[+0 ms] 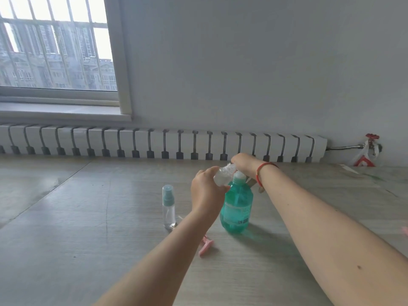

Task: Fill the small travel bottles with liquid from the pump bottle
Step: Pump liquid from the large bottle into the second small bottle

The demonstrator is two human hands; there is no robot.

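Left grip (206, 191) tilting travel bottle (223, 176), right arm outstretched

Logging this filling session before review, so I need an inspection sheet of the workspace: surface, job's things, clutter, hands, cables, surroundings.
Surface: pale wood-grain floor, glossy in patches.
Job's things: green pump bottle standing upright; small clear bottle held tilted beside its pump head; second travel bottle, teal-capped, upright to the left.
Clutter: pink object on the floor, partly hidden by the left forearm.
Hands: left hand grips the small clear bottle; right hand, with a red bracelet, holds that bottle's top end.
Cables: nothing seen.
Surroundings: white radiator along the wall, red valve at its right, barred window upper left.
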